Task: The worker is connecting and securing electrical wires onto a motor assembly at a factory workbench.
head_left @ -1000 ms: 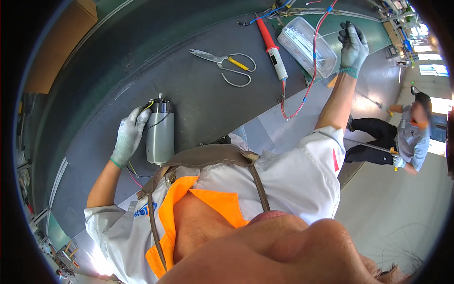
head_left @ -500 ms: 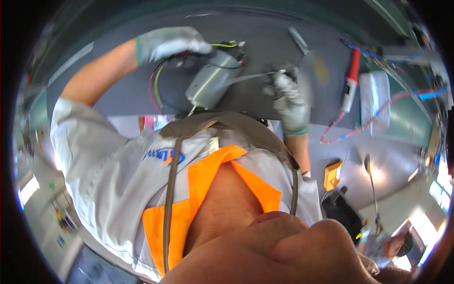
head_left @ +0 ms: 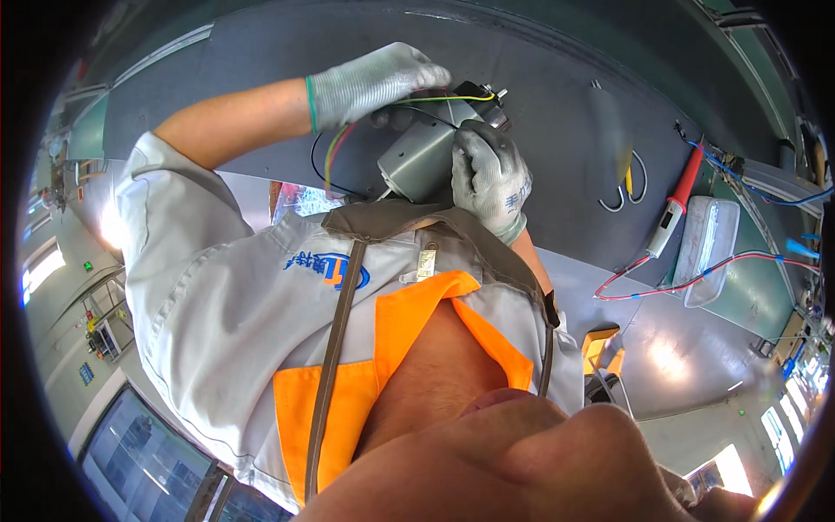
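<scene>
A silver cylindrical motor lies tilted on the dark worktop, close to my apron. Yellow-green, red and black wires run along its upper left side and loop down on the left. My left hand, in a grey-white glove, curls over these wires by the motor's upper left, its lower fingers partly hidden. My right hand, gloved too, is against the motor's right side with bent fingers. A thin black strand crosses the motor to its fingertips; whatever they grip is hidden.
Right of the motor lies a metal tool with curved, handle-like ends. Farther right are a red-and-white handheld tool with a red cable, and a clear plastic tray. A blue cable runs along the right edge.
My right hand has moved left onto the motor; before, it held a thin pale strip stretched out from it. My left hand has shifted slightly right along the wires. The head view has shifted.
</scene>
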The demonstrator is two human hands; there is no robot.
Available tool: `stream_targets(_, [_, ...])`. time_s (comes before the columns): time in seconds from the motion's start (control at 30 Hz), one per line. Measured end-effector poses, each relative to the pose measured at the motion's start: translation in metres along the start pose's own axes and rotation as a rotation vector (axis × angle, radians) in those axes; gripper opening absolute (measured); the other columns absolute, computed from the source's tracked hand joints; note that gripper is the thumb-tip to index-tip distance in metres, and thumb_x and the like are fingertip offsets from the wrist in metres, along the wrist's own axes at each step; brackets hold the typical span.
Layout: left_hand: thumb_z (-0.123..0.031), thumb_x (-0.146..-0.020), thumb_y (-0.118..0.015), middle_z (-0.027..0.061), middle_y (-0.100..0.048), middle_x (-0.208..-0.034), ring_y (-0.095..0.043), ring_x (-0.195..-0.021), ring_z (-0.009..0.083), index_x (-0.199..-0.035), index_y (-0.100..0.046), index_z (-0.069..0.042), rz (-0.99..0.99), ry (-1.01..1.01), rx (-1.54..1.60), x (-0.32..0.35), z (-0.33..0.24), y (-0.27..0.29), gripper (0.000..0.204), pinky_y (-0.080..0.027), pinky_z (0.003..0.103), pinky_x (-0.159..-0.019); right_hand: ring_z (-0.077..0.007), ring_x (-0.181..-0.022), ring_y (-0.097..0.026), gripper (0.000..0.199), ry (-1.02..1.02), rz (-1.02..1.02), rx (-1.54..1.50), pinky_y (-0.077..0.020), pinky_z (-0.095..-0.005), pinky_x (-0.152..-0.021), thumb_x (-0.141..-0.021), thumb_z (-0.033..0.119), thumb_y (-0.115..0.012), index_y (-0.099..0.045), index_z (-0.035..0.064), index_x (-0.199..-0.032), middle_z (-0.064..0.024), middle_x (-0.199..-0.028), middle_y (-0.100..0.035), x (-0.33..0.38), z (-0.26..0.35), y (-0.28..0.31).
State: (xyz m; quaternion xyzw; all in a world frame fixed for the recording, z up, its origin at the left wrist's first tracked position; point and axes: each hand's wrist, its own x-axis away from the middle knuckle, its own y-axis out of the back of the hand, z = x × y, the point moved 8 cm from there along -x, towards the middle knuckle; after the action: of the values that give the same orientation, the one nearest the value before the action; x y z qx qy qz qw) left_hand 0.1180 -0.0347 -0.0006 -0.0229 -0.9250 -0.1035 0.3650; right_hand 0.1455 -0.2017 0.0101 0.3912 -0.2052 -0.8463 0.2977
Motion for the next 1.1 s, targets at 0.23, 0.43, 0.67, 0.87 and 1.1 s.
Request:
stream_targets(0.23, [-0.033, -0.097, -0.065, -0.0038, -0.061, -0.076, -0.052, -0.056, 0.0008, -0.105, -0.068, -0.004, -0.341, -0.056, 0.129, -0.012, 0.001, 0.001, 0.03, -0.038, 0.018, -0.045, -0.0282, -0.074, -0.069, 0.013, -0.177, -0.163, -0.097, -0.0559, -0.038, -0.065, -0.088, 0.009, -0.068, -0.069, 0.0042, -0.101, -0.0119, -0.096, -0.071, -0.009, -0.014, 0.017])
stream_targets(0.43, [-0.022, -0.096, -0.069, -0.003, -0.066, -0.084, -0.054, -0.065, 0.0002, -0.11, -0.07, -0.003, -0.36, -0.224, 0.154, -0.02, -0.002, -0.006, 0.024, -0.042, 0.017, -0.053, -0.0145, -0.077, -0.069, 0.019, -0.735, -0.297, -1.099, -0.0566, -0.026, -0.06, -0.098, 0.001, -0.058, -0.062, -0.0036, -0.116, -0.0116, -0.1, -0.071, -0.012, -0.063, 0.004])
stream_targets(0.67, [-0.016, -0.096, -0.068, -0.0027, -0.066, -0.085, -0.054, -0.066, 0.0002, -0.109, -0.071, -0.002, -0.398, -0.388, 0.055, -0.021, -0.011, -0.011, 0.019, -0.042, 0.018, -0.055, -0.0122, -0.073, -0.067, 0.039, -0.755, -0.273, -1.106, -0.0549, -0.0242, -0.061, -0.097, 0.0, -0.059, -0.052, -0.0032, -0.135, -0.0124, -0.095, -0.072, -0.018, -0.07, 0.007])
stream_targets(0.87, [-0.013, -0.095, -0.069, -0.0029, -0.066, -0.086, -0.053, -0.069, 0.0, -0.107, -0.072, -0.002, -0.374, -0.42, 0.078, -0.024, -0.01, -0.014, 0.016, -0.044, 0.018, -0.057, -0.0093, -0.067, -0.065, 0.049, -0.815, -0.127, -1.119, -0.0507, -0.0217, -0.056, -0.093, 0.004, -0.062, -0.05, -0.0036, -0.14, -0.0096, -0.089, -0.072, -0.023, -0.078, 0.01])
stream_targets(1.1, [-0.01, -0.094, -0.069, 0.0013, -0.07, -0.093, -0.061, -0.083, 0.0053, -0.108, -0.071, 0.0, -0.372, -0.545, 0.075, -0.032, -0.03, -0.027, 0.018, -0.052, 0.022, -0.074, -0.0052, -0.058, -0.059, 0.044, -0.888, 0.235, -1.085, -0.0441, -0.0189, -0.048, -0.09, 0.009, -0.064, -0.06, -0.0042, -0.131, -0.0049, -0.079, -0.071, -0.029, -0.094, 0.008])
